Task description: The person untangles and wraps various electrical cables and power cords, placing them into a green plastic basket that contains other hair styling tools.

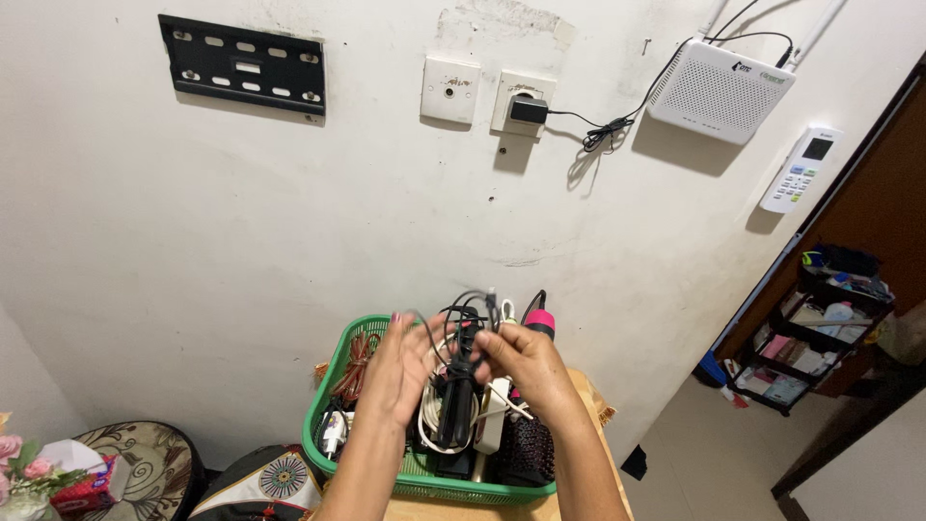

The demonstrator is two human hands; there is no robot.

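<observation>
- Room: an off-white wall [289, 222] with scuffs and patched plaster fills most of the view.
- A black metal bracket [243, 64] is fixed high on the wall at the left.
- Two wall plates sit near the top centre; a black plug adapter [529, 109] sits in the right-hand one, and its lead runs to a white router box [720, 91] mounted further right.
- A white remote control [800, 170] hangs on the wall below the router, beside a dark door frame.
- A dark shelf rack [820, 328] with assorted items stands on the tiled floor at the right.
- Surface: a small wooden surface [588, 396] stands against the wall and carries a green plastic basket [328, 405].
- The basket holds cables, a white power strip, a black brush head and a pink-and-black styling tool [538, 321].
- Left hand [403, 367]: fingers spread, palm turned inward, touching a tangled black cable [465, 323] just above the basket.
- Right hand [521, 365]: fingers pinched together on the same cable.
- The cable is between the two hands, raised over the middle of the basket, with loops standing above the fingertips.
</observation>
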